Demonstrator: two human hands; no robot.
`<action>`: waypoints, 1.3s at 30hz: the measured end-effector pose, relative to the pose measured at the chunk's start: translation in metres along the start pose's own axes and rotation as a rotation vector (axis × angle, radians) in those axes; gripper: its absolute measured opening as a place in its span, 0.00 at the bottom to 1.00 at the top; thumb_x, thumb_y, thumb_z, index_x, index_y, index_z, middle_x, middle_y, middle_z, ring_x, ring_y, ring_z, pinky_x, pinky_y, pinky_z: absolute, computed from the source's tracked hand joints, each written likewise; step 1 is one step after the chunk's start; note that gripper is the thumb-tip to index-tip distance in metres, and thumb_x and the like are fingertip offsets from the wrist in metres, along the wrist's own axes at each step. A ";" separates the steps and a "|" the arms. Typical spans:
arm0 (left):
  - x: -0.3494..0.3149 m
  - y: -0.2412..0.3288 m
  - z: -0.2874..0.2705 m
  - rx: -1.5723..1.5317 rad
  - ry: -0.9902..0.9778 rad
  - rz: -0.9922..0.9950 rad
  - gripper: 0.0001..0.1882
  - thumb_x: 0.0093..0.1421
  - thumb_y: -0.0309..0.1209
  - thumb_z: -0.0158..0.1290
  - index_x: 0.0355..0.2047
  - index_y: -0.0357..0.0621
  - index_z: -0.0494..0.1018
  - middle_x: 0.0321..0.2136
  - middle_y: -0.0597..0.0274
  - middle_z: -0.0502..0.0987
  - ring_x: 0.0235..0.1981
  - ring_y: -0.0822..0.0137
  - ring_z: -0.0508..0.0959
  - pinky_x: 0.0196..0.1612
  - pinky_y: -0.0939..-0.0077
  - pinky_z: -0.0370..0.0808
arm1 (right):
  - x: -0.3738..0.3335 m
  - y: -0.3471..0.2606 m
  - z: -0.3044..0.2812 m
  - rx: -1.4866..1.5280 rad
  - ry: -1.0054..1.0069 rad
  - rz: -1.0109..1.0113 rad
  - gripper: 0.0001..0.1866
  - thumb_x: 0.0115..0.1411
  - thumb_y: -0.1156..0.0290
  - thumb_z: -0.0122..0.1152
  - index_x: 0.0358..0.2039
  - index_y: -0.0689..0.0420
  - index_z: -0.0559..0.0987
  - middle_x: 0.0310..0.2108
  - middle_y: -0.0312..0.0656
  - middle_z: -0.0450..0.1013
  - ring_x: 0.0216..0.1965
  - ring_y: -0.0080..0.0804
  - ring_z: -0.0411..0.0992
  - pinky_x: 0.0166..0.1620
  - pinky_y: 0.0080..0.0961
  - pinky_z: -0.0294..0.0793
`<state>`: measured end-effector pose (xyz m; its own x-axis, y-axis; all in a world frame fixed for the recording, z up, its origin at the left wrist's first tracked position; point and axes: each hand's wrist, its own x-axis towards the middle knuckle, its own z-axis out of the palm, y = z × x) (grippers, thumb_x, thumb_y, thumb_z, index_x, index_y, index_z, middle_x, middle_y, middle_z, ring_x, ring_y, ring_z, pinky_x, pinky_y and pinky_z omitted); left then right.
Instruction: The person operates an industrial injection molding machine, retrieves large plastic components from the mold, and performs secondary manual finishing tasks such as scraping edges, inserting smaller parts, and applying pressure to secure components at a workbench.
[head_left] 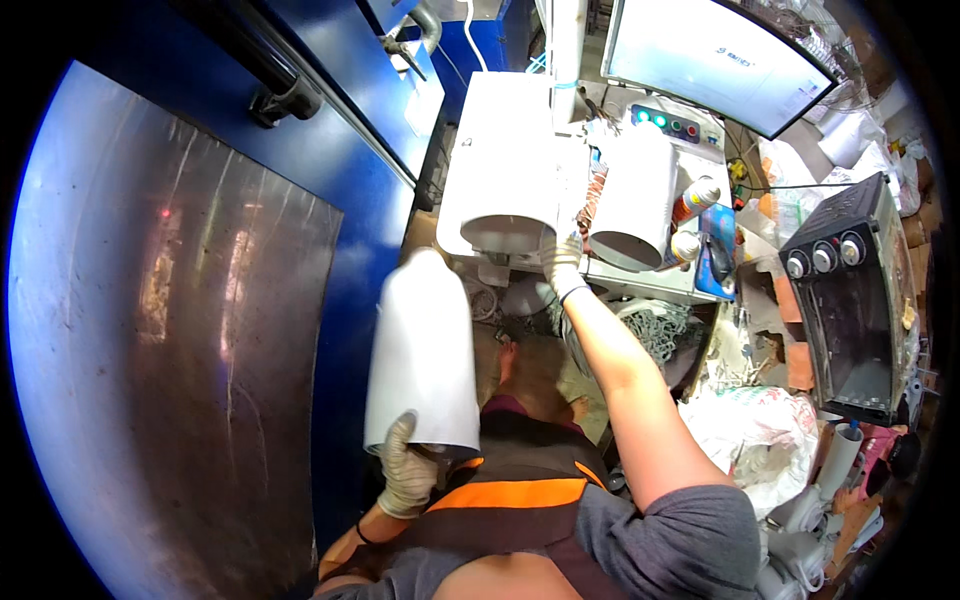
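Observation:
My left hand (pixel 407 470), in a pale glove, grips the lower rim of a white hollow cylinder (pixel 422 350), which is held upright in front of my apron on the left. Its top narrows to a rounded end. My right hand (pixel 563 262), also gloved, reaches forward to the white worktable (pixel 630 287). Its fingers close at the right edge of a second white cylinder (pixel 508 175) that lies there with its open end towards me. To the right of that hand lies a third white cylinder (pixel 640 190). Part of the right fingers is hidden.
A blue machine with a large metal panel (pixel 200 330) fills the left. Behind the table stand a lit monitor (pixel 715 60) and a button box (pixel 665 124). Spray cans (pixel 697 195) stand at the table's right. A black oven-like box (pixel 850 300) and white sacks (pixel 750 430) crowd the right side.

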<state>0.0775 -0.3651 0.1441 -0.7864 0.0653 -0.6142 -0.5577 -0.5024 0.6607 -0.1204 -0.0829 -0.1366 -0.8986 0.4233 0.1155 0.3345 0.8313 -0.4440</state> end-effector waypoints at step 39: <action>0.033 -0.094 0.135 1.190 -1.117 -0.134 0.18 0.60 0.38 0.52 0.46 0.39 0.70 0.39 0.61 0.76 0.38 0.65 0.76 0.39 0.73 0.75 | -0.481 0.072 -0.255 0.438 0.229 0.523 0.22 0.62 0.72 0.46 0.58 0.57 0.67 0.49 0.40 0.72 0.47 0.36 0.72 0.51 0.31 0.72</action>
<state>0.0681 -0.1994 0.1207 -0.2143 0.8710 -0.4421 -0.0962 0.4316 0.8969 0.4085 -0.1350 0.0029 -0.5541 0.8311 -0.0475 0.5170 0.2988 -0.8022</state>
